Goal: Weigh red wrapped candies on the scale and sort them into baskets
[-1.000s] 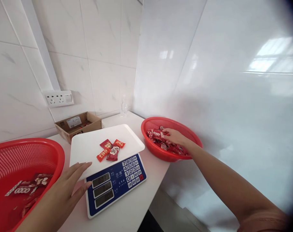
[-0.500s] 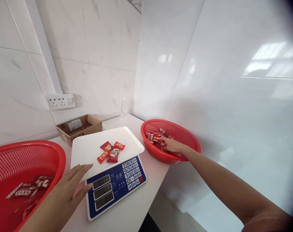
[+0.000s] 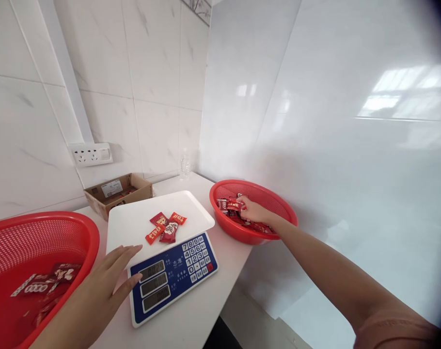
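Observation:
My right hand [image 3: 255, 212] reaches into the right red basket [image 3: 278, 203], its fingers closed on a small red snack packet [image 3: 235, 206]. More red and dark red packets lie beneath it. My left hand [image 3: 104, 286] is open, fingers spread, at the left front of the scale [image 3: 177, 276], with the thumb by its display. On the scale's white pan [image 3: 129, 228], several red and orange-red packets [image 3: 165, 229] lie in an overlapping cluster. Larger dark red packets [image 3: 42, 288] sit in the left red basket [image 3: 86, 232], beside my left forearm.
An open cardboard box [image 3: 140, 189] stands behind the pan. A clear plastic bottle [image 3: 184, 166] is in the far table corner. A socket panel [image 3: 91, 154] is on the tiled wall. The white table [image 3: 224, 271] ends at the right, under the right basket.
My right hand has lifted slightly and its fingers have closed on a red packet. The view has shifted a little. My left hand stays open by the scale.

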### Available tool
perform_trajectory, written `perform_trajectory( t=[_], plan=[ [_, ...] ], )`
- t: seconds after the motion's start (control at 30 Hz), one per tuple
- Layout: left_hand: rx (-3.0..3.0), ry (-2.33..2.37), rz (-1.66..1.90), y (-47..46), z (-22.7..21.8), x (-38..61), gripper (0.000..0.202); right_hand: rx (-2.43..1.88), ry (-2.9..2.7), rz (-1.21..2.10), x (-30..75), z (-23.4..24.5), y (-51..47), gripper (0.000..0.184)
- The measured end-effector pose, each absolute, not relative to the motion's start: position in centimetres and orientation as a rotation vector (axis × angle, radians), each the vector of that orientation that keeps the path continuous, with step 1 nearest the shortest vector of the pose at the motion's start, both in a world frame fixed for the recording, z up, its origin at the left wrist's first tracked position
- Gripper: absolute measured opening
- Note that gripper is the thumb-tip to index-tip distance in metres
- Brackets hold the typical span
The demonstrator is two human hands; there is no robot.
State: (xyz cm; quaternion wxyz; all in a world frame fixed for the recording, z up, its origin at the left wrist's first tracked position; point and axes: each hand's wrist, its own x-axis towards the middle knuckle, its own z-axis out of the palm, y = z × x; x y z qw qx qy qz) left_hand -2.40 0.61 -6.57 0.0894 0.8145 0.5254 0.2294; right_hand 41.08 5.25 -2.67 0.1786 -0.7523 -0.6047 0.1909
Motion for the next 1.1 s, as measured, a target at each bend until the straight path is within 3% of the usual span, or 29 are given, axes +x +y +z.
perform_trajectory(
  t=[0.2,0.47,0.77,0.97,1.1],
  plan=[
    [2.409,1.537,0.648,0.6,-6.4,-2.3,0.048,-2.041,-1.491,0.438,43.9,-2.2,5.3,0.033],
    [2.431,1.571,0.660,0.4,-6.6,-2.3,0.051,-1.976,-1.428,0.270,44.1,-3.1,6.1,0.011],
    [2.465,1.535,0.650,0.5,-6.3,-2.3,0.049,-1.943,-1.211,0.122,45.3,-2.7,6.1,0.003],
    [2.351,1.584,0.561,-0.4,-4.7,-1.9,0.049,-1.801,-0.981,0.061,44.1,-1.1,6.0,0.017],
    [2.354,1.573,0.530,-1.0,-3.8,-1.5,0.047,-1.626,-1.094,0.238,37.9,-0.9,7.7,0.028]
  ],
)
